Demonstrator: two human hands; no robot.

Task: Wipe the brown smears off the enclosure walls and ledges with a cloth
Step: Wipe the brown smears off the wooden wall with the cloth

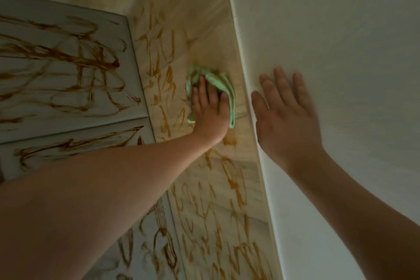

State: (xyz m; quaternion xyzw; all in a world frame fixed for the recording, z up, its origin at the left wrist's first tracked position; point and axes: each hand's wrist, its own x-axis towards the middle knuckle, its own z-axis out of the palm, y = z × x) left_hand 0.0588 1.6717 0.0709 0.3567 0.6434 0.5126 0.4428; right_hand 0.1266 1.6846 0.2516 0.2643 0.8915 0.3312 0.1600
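A folded pale green cloth [223,85] lies flat against the beige marbled wall [204,25]. My left hand [210,107] presses it there with straight fingers spread over it. Brown smears [163,79] cover the wall to the left of the cloth and below my forearm. The grey panelled wall [63,70] at the left carries thick brown streaks. My right hand [286,116] rests flat, fingers straight, on the white wall [341,41] to the right, holding nothing.
A white edge strip [241,52] runs diagonally between the beige wall and the white wall. The beige wall above the cloth shows few smears. The two smeared walls meet in a corner [136,63] left of the cloth.
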